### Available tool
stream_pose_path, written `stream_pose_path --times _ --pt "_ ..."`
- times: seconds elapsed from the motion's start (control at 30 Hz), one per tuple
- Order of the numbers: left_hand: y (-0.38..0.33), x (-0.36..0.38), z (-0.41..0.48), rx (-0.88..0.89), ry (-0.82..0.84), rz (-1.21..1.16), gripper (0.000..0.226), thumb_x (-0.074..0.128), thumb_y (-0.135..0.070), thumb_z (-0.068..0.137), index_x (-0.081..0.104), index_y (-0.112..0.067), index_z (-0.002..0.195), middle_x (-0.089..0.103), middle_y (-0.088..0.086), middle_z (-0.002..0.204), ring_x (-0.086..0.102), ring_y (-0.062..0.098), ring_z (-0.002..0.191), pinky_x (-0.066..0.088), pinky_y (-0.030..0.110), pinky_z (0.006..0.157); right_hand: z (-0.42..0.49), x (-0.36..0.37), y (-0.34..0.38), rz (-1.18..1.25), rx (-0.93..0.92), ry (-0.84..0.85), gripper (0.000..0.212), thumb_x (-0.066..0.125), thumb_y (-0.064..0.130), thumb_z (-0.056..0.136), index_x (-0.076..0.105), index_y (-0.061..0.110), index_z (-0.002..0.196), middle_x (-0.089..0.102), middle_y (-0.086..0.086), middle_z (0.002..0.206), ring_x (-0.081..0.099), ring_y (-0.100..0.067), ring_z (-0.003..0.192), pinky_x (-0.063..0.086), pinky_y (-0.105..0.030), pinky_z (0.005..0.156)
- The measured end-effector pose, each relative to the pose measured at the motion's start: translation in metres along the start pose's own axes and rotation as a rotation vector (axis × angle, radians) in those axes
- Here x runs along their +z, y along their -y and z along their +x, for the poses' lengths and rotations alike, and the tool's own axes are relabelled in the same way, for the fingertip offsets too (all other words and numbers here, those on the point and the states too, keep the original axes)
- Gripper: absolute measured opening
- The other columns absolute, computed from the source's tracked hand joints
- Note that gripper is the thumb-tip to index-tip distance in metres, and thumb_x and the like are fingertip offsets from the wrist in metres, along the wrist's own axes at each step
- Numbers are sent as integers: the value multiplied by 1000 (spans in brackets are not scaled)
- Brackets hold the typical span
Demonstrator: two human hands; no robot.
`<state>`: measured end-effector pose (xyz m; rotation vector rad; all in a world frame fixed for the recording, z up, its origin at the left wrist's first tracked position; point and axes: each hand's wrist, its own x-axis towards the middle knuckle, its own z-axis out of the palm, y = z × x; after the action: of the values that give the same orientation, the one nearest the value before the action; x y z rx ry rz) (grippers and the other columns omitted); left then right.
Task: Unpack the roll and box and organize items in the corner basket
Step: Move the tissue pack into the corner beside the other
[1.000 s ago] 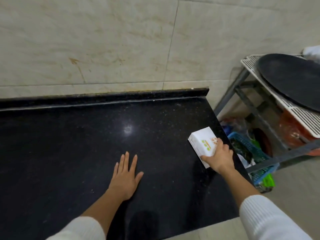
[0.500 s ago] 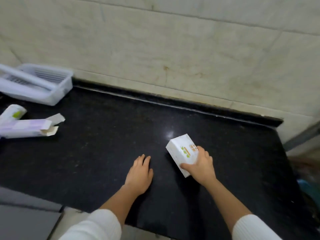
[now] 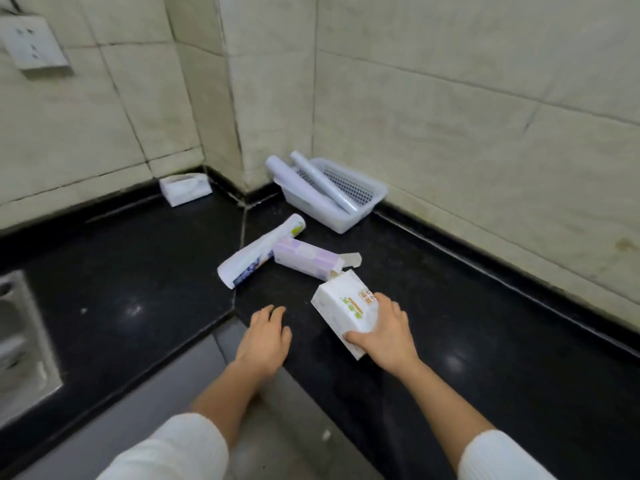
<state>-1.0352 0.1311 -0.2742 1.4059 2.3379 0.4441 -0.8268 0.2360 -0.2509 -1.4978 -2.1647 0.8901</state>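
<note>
The right hand (image 3: 388, 332) grips a white box (image 3: 343, 310) near the counter's front edge; the left hand (image 3: 265, 337) rests flat, empty. Next, likely opening it, then filling the far corner basket (image 3: 360, 209).

white ribbed sleeves (image 3: 173, 448), bare hands

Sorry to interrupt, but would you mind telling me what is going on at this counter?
A person's right hand grips a white tissue pack on the black counter, while the left hand rests flat beside it. Ahead lie an opened purple box and a wrapper roll. The white corner basket already holds two rolls.
</note>
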Motion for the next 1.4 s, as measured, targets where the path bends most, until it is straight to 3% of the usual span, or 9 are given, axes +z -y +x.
stream_pose_path --times 0.27,0.53,0.9,1.13,1.4 --pt "150 -91 48 -177 -88 -20 49 40 -29 100 34 -14 147 31 8 154 24 24 143 34 40 112 87 101 144 -6 -144 81 91 72 55 54 37 27 132 44 4 121 39 -19 115 37 -32 85" --pt "205 -110 132 -234 -28 -48 53 38 -32 101 29 -13 149 26 10 156 22 25 144 31 40 115 192 152 228 -62 -232 150 92 73 54 53 34 28 133 42 4 119 39 -20 111 41 -38 91" --pt "237 -124 265 -318 9 -15 55 38 -34 101 24 -16 151 13 11 161 11 27 149 23 40 120 353 225 271 -224 -228 265 98 73 53 61 28 20 142 41 -2 132 35 -25 120 41 -39 97" --pt "266 -123 320 -316 -15 25 64 31 -42 101 7 -18 155 -4 9 163 -4 24 151 8 37 123 396 266 288 -251 -163 263 99 73 52 62 25 19 142 38 -3 135 33 -27 124 41 -41 98" --pt "279 -112 339 -312 79 87 71 21 -52 100 -12 -18 152 -23 10 159 -20 25 148 -6 39 120 418 297 297 -265 -116 247 100 72 51 68 18 17 146 34 -7 141 30 -30 128 36 -43 103"
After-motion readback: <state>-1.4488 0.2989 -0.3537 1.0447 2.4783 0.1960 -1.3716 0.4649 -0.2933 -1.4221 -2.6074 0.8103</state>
